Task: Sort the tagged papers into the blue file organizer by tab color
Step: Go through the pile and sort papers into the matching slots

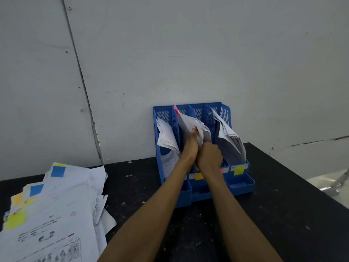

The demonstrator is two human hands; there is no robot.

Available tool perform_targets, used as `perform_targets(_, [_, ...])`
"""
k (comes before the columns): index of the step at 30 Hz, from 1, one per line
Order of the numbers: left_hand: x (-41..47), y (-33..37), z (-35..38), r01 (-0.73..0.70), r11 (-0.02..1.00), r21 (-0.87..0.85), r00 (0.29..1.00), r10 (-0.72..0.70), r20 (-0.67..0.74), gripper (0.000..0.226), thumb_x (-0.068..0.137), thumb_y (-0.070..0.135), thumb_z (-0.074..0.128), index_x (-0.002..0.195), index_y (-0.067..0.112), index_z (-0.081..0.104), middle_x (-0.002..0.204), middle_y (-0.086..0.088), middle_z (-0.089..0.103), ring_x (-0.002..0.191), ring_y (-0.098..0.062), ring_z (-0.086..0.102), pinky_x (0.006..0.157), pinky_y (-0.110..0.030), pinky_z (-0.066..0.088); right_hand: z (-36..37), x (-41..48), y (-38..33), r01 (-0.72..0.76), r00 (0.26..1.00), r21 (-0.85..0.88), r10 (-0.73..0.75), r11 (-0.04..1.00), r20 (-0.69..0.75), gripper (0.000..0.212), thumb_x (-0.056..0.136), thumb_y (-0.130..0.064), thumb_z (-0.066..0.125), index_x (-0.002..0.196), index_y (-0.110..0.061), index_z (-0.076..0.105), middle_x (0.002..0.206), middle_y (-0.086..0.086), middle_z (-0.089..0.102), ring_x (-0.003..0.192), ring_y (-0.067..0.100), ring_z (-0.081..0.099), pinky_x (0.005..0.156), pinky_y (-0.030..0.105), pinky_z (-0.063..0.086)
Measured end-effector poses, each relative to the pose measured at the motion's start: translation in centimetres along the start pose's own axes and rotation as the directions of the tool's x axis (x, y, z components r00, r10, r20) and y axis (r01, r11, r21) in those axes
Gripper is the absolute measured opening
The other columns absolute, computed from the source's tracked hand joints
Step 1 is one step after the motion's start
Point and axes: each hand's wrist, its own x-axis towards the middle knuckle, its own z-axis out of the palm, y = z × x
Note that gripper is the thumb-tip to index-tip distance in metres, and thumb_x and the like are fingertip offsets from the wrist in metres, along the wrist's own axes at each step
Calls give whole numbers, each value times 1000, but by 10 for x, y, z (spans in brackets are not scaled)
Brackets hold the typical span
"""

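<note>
Against the grey panelled wall (188,53), at the back of a black speckled table (283,214), stands the blue plastic file organizer (225,110), with four upright slots and perforated dividers. In the middle of the organizer a sheaf of white printed papers (188,121) leans tilted. Its pink tab (176,110) sticks up just beside the divider of the leftmost slot. Whether the sheaf sits in the second slot or the third cannot be told, for it crosses both.

The left hand (189,148) reaches into the organizer from the front, its fingers curled and pinching the sheaf. The right hand (209,157), touching the left, is closed like a fist round the lower edge of the same sheaf.

The leftmost slot of the organizer holds a bent stack of white sheets (166,137). The rightmost slot holds a stack of white and grey sheets (229,142) leaning to the right. On the organizer's front ledge are small labels: a yellow label (199,176) between the forearms, a pink label (222,170) partly hidden by the right wrist, and a yellow-green label (239,170) under the rightmost slot.

Well to the left of the organizer, at the table's near edge, lies a loose pile of white printed papers (62,205) bearing blue tabs (58,171) and yellow tabs (15,220).
</note>
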Motion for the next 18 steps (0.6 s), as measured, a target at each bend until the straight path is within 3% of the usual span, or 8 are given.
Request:
perform_targets(5, [1, 3, -1, -72, 997, -13, 997, 72, -4, 89, 81, 80, 34, 153, 32, 14, 155, -5, 30, 137, -21, 37, 116, -41, 30, 3, 4, -5, 24, 993, 24, -21, 999, -114, 19, 97, -17, 47, 96, -4, 59, 93, 18, 65, 85, 36, 62, 61, 36, 40])
perform_targets(9, [7, 10, 0, -131, 991, -18, 990, 132, 46, 140, 46, 102, 36, 155, 20, 5, 161, -3, 13, 147, -19, 18, 121, -44, 15, 15, 2, 1, 21, 997, -155, -9, 988, 80, 13, 94, -7, 51, 93, -3, 63, 99, 16, 65, 89, 30, 63, 66, 35, 47])
perform_targets(11, [3, 16, 1, -123, 992, -14, 991, 124, 58, 131, 55, 99, 34, 155, 21, 4, 162, -4, 11, 147, -19, 18, 121, -45, 14, 17, 2, 5, -1, 996, -125, 13, 992, 93, 11, 92, -8, 53, 93, -4, 63, 99, 16, 66, 89, 30, 63, 66, 35, 46])
perform_targets(14, [-4, 23, 2, -159, 987, -12, 986, 159, 41, 85, 90, 71, 27, 155, 26, -4, 163, -3, 4, 148, -21, 14, 121, -44, 13, 19, -2, 5, 48, 989, 119, -30, 992, -147, 12, 91, -17, 57, 89, -5, 59, 85, 15, 67, 75, 31, 64, 57, 32, 44])
perform_targets(16, [-3, 24, 1, -150, 989, -4, 988, 150, 48, 102, 77, 85, 31, 154, 30, -3, 162, -4, 8, 147, -24, 18, 120, -48, 17, 20, -9, 1, 161, 916, 224, -60, 961, -398, 24, 90, -30, 60, 95, -6, 58, 83, 10, 64, 70, 25, 62, 54, 26, 41])
perform_targets(18, [4, 20, 0, -126, 992, -32, 991, 127, 37, 121, 58, 97, 37, 154, 31, 5, 160, -6, 19, 143, -25, 28, 117, -49, 25, 22, -13, -2, 161, 842, 289, 21, 944, -540, 43, 84, -39, 67, 110, -8, 54, 100, 9, 59, 85, 19, 57, 62, 23, 42])
